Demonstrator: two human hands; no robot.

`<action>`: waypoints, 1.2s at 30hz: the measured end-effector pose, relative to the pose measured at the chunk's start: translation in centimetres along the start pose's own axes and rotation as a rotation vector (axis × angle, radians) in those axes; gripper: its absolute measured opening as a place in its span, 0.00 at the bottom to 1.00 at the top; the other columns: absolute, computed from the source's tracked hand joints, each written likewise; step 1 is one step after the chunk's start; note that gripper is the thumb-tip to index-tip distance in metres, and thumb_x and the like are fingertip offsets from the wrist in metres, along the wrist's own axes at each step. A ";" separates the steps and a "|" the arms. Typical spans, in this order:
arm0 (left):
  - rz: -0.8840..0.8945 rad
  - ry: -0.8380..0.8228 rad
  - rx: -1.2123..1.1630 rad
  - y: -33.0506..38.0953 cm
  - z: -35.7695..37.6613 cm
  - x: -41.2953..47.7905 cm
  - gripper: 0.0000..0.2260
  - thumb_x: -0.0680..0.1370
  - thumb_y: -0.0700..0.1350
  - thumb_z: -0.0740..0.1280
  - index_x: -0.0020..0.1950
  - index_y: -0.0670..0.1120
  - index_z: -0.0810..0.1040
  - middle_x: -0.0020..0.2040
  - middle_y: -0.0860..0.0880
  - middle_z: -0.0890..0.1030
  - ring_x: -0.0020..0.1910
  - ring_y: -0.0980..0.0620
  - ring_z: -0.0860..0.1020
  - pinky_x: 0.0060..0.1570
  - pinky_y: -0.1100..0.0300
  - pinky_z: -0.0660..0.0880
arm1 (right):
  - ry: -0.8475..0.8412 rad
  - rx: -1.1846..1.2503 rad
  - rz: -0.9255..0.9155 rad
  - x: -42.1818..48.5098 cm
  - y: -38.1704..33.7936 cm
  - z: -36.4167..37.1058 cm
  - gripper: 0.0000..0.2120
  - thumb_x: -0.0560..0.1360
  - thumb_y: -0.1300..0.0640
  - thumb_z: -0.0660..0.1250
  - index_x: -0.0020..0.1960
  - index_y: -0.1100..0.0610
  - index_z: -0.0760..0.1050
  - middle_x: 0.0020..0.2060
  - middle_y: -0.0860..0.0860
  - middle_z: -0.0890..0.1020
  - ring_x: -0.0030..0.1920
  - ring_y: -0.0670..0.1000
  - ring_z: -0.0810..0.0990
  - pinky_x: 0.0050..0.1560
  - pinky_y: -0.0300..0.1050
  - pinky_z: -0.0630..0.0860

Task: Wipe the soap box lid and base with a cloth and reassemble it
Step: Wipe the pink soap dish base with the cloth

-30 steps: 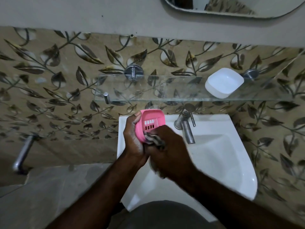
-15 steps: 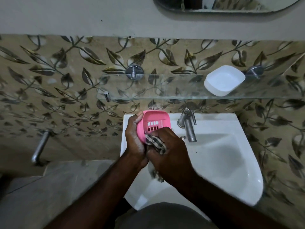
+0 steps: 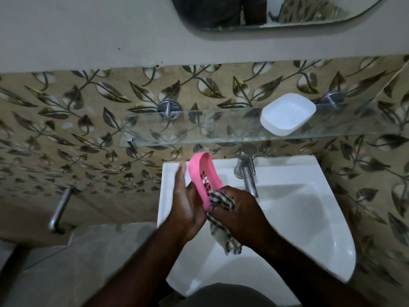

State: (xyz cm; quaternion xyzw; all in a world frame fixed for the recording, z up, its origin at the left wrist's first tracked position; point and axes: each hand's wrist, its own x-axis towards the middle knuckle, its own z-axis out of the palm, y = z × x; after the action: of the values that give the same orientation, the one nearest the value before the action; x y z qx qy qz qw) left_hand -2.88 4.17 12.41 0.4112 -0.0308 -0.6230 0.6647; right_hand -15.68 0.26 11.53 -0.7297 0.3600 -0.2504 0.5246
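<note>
The pink slotted soap box part stands on edge over the left of the white sink, its hollow side turned right. My left hand lies against its back with fingers stretched upward, propping it. My right hand grips a checked cloth and presses it against the pink part's lower end; a tail of cloth hangs below the hand. The white soap box part sits hollow side up on the glass shelf, at its right.
A steel tap rises at the back of the sink, just right of the pink part. A mirror hangs above on the wall. A metal bar sticks out of the leaf-patterned tiles at the left.
The pink part has turned from facing me to standing edge-on. My left fingers, curled round it before, now lie straight along its back. The view has tilted up.
</note>
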 end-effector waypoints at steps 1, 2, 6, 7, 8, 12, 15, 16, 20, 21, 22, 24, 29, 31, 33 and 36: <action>0.055 0.043 0.059 -0.8 0.4 0.1 0.35 0.68 0.68 0.66 0.59 0.41 0.80 0.52 0.36 0.81 0.48 0.41 0.81 0.55 0.47 0.77 | -0.023 0.032 -0.014 -0.1 -0.2 0.0 0.04 0.71 0.64 0.71 0.44 0.58 0.79 0.34 0.56 0.83 0.35 0.52 0.83 0.36 0.44 0.79; 0.095 0.067 0.121 -1.4 0.8 0.2 0.31 0.69 0.69 0.64 0.53 0.43 0.84 0.49 0.37 0.82 0.46 0.42 0.82 0.52 0.49 0.78 | -0.033 0.057 -0.029 -0.3 -0.4 0.1 0.04 0.70 0.62 0.70 0.45 0.59 0.79 0.35 0.56 0.84 0.37 0.54 0.83 0.39 0.48 0.80; 0.114 0.108 0.143 -1.9 1.3 0.7 0.32 0.67 0.69 0.60 0.47 0.41 0.82 0.38 0.43 0.82 0.36 0.46 0.82 0.43 0.54 0.79 | 0.035 0.104 -0.048 -1.1 -0.2 0.6 0.16 0.69 0.59 0.70 0.55 0.51 0.76 0.46 0.45 0.84 0.46 0.44 0.84 0.47 0.43 0.80; 0.115 0.113 0.131 -1.8 1.0 0.7 0.34 0.66 0.70 0.61 0.49 0.40 0.81 0.39 0.42 0.82 0.36 0.46 0.81 0.43 0.53 0.78 | 0.037 0.084 -0.058 -1.5 -0.1 0.7 0.16 0.69 0.59 0.71 0.55 0.48 0.75 0.47 0.42 0.84 0.47 0.42 0.83 0.48 0.41 0.79; 0.117 0.122 0.133 -1.7 0.7 0.8 0.35 0.66 0.70 0.62 0.52 0.39 0.81 0.40 0.41 0.82 0.37 0.45 0.80 0.45 0.52 0.78 | 0.022 0.040 -0.086 -1.8 -0.1 0.6 0.15 0.70 0.57 0.72 0.55 0.46 0.76 0.48 0.41 0.83 0.47 0.41 0.82 0.48 0.39 0.79; 0.083 0.061 0.066 -1.3 -0.2 0.5 0.35 0.68 0.69 0.63 0.54 0.39 0.83 0.46 0.39 0.83 0.42 0.43 0.80 0.50 0.49 0.77 | -0.064 -0.378 -0.367 -2.4 1.0 -0.7 0.14 0.73 0.58 0.67 0.57 0.47 0.76 0.53 0.44 0.79 0.47 0.43 0.80 0.47 0.33 0.76; 0.079 0.053 0.150 -1.1 0.0 0.3 0.34 0.68 0.66 0.65 0.60 0.40 0.79 0.49 0.39 0.83 0.44 0.43 0.81 0.53 0.46 0.76 | -0.084 -0.559 -0.322 -1.3 2.4 -2.6 0.19 0.71 0.61 0.66 0.59 0.45 0.76 0.54 0.44 0.77 0.46 0.49 0.81 0.44 0.43 0.80; 0.074 0.076 0.190 -1.3 0.2 0.4 0.34 0.68 0.66 0.65 0.61 0.40 0.78 0.50 0.39 0.83 0.44 0.44 0.81 0.52 0.48 0.77 | -0.088 -0.569 -0.303 -0.9 2.5 -3.0 0.19 0.71 0.60 0.65 0.59 0.45 0.78 0.53 0.45 0.78 0.46 0.50 0.82 0.43 0.46 0.80; 0.047 0.156 0.196 -2.0 1.4 0.9 0.38 0.67 0.67 0.67 0.64 0.38 0.77 0.49 0.40 0.83 0.42 0.45 0.81 0.45 0.53 0.79 | -0.079 -0.423 -0.287 -1.4 0.8 -1.9 0.16 0.71 0.56 0.65 0.59 0.49 0.79 0.51 0.47 0.83 0.49 0.52 0.82 0.50 0.46 0.80; 0.037 0.160 0.174 -2.1 1.6 0.9 0.38 0.67 0.67 0.66 0.64 0.37 0.77 0.49 0.40 0.83 0.42 0.45 0.81 0.46 0.52 0.78 | -0.060 -0.408 -0.292 -1.7 0.5 -1.5 0.16 0.71 0.55 0.66 0.58 0.50 0.79 0.50 0.48 0.84 0.48 0.51 0.83 0.50 0.46 0.80; 0.035 0.161 0.155 -2.1 1.7 0.9 0.39 0.67 0.67 0.65 0.63 0.36 0.77 0.49 0.40 0.82 0.42 0.45 0.81 0.47 0.52 0.78 | -0.047 -0.400 -0.293 -1.9 0.3 -1.2 0.16 0.70 0.54 0.65 0.58 0.51 0.79 0.50 0.47 0.85 0.48 0.50 0.83 0.51 0.44 0.80; 0.036 0.159 0.167 -1.9 1.3 1.0 0.37 0.68 0.67 0.66 0.62 0.37 0.78 0.49 0.40 0.83 0.43 0.45 0.81 0.48 0.52 0.78 | -0.057 -0.371 -0.274 -1.3 0.8 -1.9 0.16 0.70 0.53 0.62 0.56 0.51 0.81 0.49 0.47 0.85 0.48 0.48 0.83 0.51 0.41 0.79; 0.005 0.176 0.263 -1.9 1.0 1.0 0.34 0.65 0.67 0.65 0.59 0.43 0.81 0.47 0.42 0.84 0.42 0.46 0.82 0.47 0.53 0.77 | -0.141 -0.645 -0.343 -0.3 3.6 -2.5 0.13 0.70 0.60 0.66 0.52 0.49 0.81 0.49 0.45 0.82 0.45 0.51 0.83 0.42 0.45 0.80; 0.011 0.184 0.276 -2.2 1.4 1.0 0.33 0.64 0.67 0.65 0.54 0.42 0.82 0.44 0.41 0.83 0.40 0.46 0.81 0.44 0.54 0.77 | -0.184 -0.400 -0.212 -0.2 2.6 -2.3 0.09 0.72 0.58 0.68 0.50 0.50 0.82 0.46 0.44 0.82 0.45 0.50 0.83 0.45 0.49 0.81; 0.016 0.185 0.278 -2.4 1.9 0.9 0.34 0.65 0.69 0.63 0.50 0.40 0.82 0.41 0.41 0.82 0.37 0.45 0.80 0.38 0.57 0.76 | -0.227 0.097 0.023 0.1 1.1 -2.3 0.05 0.72 0.61 0.73 0.48 0.55 0.84 0.42 0.48 0.85 0.42 0.48 0.85 0.46 0.46 0.82; 0.043 0.182 0.253 -1.9 2.2 1.2 0.36 0.66 0.70 0.63 0.54 0.39 0.82 0.43 0.41 0.83 0.38 0.46 0.80 0.40 0.56 0.77 | -0.159 0.182 -0.053 0.1 0.7 -2.3 0.06 0.73 0.62 0.72 0.49 0.55 0.83 0.42 0.49 0.85 0.42 0.46 0.84 0.44 0.39 0.79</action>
State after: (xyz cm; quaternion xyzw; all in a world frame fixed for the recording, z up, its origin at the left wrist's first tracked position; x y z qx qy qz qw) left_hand -5.36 2.23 12.20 0.5456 -0.0575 -0.5600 0.6209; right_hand -17.51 -1.32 11.57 -0.7058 0.2735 -0.2372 0.6089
